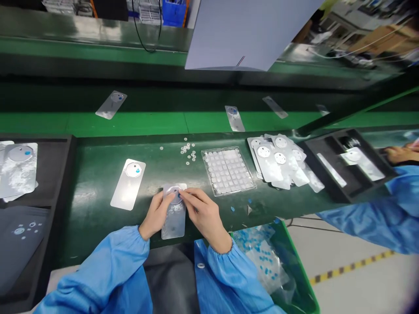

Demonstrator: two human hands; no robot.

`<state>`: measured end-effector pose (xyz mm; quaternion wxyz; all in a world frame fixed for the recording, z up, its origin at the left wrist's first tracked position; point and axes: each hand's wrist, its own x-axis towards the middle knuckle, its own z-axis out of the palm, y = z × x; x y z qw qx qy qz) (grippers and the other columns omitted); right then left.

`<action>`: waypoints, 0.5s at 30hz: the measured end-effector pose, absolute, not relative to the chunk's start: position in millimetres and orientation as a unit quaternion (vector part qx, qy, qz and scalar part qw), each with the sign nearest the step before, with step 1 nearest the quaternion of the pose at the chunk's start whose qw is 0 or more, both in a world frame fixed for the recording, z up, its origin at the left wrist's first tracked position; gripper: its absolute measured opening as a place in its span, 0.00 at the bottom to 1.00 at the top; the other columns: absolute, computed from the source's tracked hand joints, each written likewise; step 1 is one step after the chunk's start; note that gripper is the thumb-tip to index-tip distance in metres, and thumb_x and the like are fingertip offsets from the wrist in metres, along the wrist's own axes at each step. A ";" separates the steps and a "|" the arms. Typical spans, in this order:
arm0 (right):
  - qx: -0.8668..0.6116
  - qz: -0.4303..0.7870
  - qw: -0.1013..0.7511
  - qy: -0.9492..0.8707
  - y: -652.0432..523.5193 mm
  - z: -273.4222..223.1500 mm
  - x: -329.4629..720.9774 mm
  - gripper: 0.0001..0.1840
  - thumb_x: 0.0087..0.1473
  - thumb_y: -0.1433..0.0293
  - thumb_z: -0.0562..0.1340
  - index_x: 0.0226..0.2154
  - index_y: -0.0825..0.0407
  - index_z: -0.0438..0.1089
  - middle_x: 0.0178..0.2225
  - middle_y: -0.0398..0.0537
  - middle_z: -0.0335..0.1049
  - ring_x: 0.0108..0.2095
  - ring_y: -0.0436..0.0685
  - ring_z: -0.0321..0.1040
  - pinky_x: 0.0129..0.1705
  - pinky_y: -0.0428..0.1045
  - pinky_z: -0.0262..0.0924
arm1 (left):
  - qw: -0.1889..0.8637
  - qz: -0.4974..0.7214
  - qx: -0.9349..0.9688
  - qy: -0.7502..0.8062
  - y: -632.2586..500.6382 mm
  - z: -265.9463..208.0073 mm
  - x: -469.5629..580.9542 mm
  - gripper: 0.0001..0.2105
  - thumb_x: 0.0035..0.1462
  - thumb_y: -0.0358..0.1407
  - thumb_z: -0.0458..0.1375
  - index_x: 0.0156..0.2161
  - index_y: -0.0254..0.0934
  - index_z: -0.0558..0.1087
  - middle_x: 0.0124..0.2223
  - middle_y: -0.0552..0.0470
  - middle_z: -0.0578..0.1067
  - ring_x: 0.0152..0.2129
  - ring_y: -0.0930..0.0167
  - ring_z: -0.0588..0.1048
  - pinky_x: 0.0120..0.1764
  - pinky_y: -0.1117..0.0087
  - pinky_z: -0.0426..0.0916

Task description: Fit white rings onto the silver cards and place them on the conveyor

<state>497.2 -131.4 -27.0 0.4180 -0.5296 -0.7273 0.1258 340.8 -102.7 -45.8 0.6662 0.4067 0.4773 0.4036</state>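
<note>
A silvery rectangular plate [174, 222] with a round recess near its top lies on the green bench in front of me. My left hand [157, 211] grips its left edge, thumb pressed near the recess. Over the recess, my right hand [203, 213] pinches with thumb and forefinger; a small blue spot shows at the fingertips, too small to name. To the left lies a similar plate [128, 187] with a blue dot in its round part. Small white rings [187, 149] are scattered beyond my hands. A clear tray [229, 170] of small white pieces sits to the right.
Stacked plates [278, 159] lie right of the tray, beside a black tray [352, 165]. Another black tray [62, 183] holds plates at left. Several plates lie on the green strip [153, 123] behind. A green bin [297, 266] holds plastic scraps. A co-worker's blue sleeve [369, 222] reaches in at right.
</note>
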 end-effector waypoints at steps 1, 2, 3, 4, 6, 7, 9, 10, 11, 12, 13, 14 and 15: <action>-0.532 0.131 0.413 -0.728 -131.0 -28.8 498.6 0.15 0.71 0.72 0.58 0.51 0.46 0.79 0.42 0.52 0.77 0.41 0.57 0.77 0.44 0.50 0.77 | 0.672 0.404 0.395 0.480 -103.6 -48.7 340.6 0.19 0.59 0.50 0.61 0.37 0.33 0.81 0.35 0.48 0.80 0.33 0.66 0.76 0.36 0.70 0.72; -0.534 0.138 0.410 -0.726 -130.8 -30.2 499.7 0.15 0.71 0.72 0.58 0.51 0.46 0.79 0.42 0.52 0.77 0.41 0.57 0.77 0.44 0.50 0.77 | 0.676 0.404 0.383 0.483 -104.4 -51.3 340.4 0.20 0.59 0.51 0.60 0.37 0.34 0.81 0.35 0.48 0.80 0.33 0.65 0.76 0.35 0.69 0.72; -0.536 0.147 0.409 -0.724 -130.8 -31.0 500.6 0.14 0.71 0.71 0.58 0.50 0.46 0.79 0.42 0.52 0.77 0.41 0.57 0.77 0.44 0.50 0.77 | 0.679 0.404 0.374 0.486 -105.0 -53.5 340.4 0.21 0.60 0.52 0.60 0.36 0.34 0.81 0.34 0.49 0.80 0.33 0.65 0.76 0.35 0.69 0.72; -0.538 0.156 0.410 -0.720 -130.7 -31.2 501.3 0.14 0.71 0.71 0.59 0.50 0.46 0.79 0.42 0.51 0.77 0.41 0.57 0.77 0.44 0.50 0.77 | 0.682 0.403 0.366 0.488 -105.5 -55.1 340.5 0.21 0.59 0.53 0.60 0.35 0.34 0.80 0.33 0.49 0.80 0.32 0.66 0.76 0.34 0.69 0.72; -0.539 0.171 0.412 -0.715 -130.5 -30.2 502.0 0.13 0.70 0.71 0.59 0.48 0.46 0.79 0.41 0.51 0.77 0.41 0.58 0.77 0.45 0.51 0.77 | 0.687 0.402 0.357 0.490 -106.2 -56.1 340.6 0.21 0.59 0.53 0.62 0.34 0.34 0.80 0.32 0.50 0.79 0.31 0.66 0.75 0.34 0.69 0.72; -0.540 0.179 0.412 -0.712 -130.2 -29.1 501.8 0.12 0.70 0.71 0.59 0.47 0.47 0.79 0.41 0.51 0.77 0.41 0.58 0.77 0.45 0.52 0.77 | 0.689 0.401 0.354 0.490 -106.3 -55.6 340.7 0.21 0.58 0.53 0.62 0.34 0.34 0.80 0.32 0.50 0.79 0.31 0.66 0.75 0.34 0.69 0.71; -0.544 0.197 0.414 -0.703 -128.8 -26.2 499.9 0.10 0.70 0.70 0.60 0.44 0.47 0.78 0.40 0.51 0.77 0.41 0.58 0.76 0.46 0.53 0.76 | 0.693 0.398 0.350 0.489 -105.8 -53.4 340.8 0.20 0.58 0.52 0.63 0.34 0.33 0.80 0.32 0.50 0.79 0.31 0.66 0.76 0.34 0.70 0.71; -0.548 0.203 0.412 -0.699 -128.0 -24.7 498.4 0.09 0.70 0.69 0.60 0.43 0.48 0.77 0.40 0.51 0.76 0.41 0.58 0.76 0.44 0.53 0.76 | 0.694 0.399 0.348 0.488 -105.2 -51.9 340.8 0.20 0.58 0.52 0.63 0.34 0.33 0.80 0.32 0.50 0.80 0.31 0.66 0.76 0.34 0.70 0.71; -0.554 0.215 0.417 -0.688 -127.4 -23.4 496.9 0.08 0.70 0.69 0.60 0.41 0.48 0.76 0.39 0.51 0.76 0.38 0.57 0.76 0.40 0.52 0.77 | 0.695 0.400 0.345 0.487 -104.6 -50.5 341.0 0.21 0.58 0.53 0.63 0.34 0.33 0.80 0.32 0.50 0.80 0.32 0.66 0.76 0.34 0.70 0.71; -0.559 0.237 0.435 -0.665 -127.3 -22.3 495.8 0.08 0.70 0.69 0.59 0.40 0.49 0.75 0.38 0.50 0.74 0.34 0.56 0.75 0.34 0.50 0.76 | 0.695 0.402 0.344 0.487 -103.8 -49.1 341.2 0.21 0.58 0.53 0.63 0.35 0.33 0.81 0.32 0.49 0.80 0.32 0.65 0.77 0.35 0.70 0.72; -0.559 0.269 0.466 -0.630 -128.2 -21.5 495.9 0.07 0.70 0.68 0.59 0.40 0.49 0.73 0.37 0.49 0.73 0.30 0.54 0.73 0.29 0.48 0.74 | 0.699 0.403 0.339 0.484 -102.9 -47.9 341.5 0.22 0.58 0.54 0.63 0.35 0.33 0.81 0.33 0.49 0.81 0.32 0.65 0.78 0.35 0.70 0.72; -0.555 0.305 0.509 -0.584 -130.7 -21.0 498.1 0.07 0.69 0.68 0.60 0.39 0.49 0.72 0.36 0.47 0.72 0.27 0.52 0.72 0.25 0.47 0.71 | 0.709 0.402 0.329 0.477 -102.2 -46.8 342.0 0.23 0.58 0.54 0.62 0.36 0.32 0.81 0.33 0.48 0.82 0.33 0.63 0.79 0.36 0.69 0.73; -0.548 0.335 0.552 -0.532 -135.3 -21.0 503.0 0.06 0.68 0.67 0.61 0.38 0.49 0.72 0.35 0.46 0.72 0.25 0.51 0.71 0.23 0.46 0.69 | 0.725 0.399 0.313 0.466 -101.5 -45.9 342.5 0.24 0.58 0.55 0.62 0.38 0.32 0.81 0.34 0.46 0.82 0.33 0.62 0.81 0.37 0.67 0.74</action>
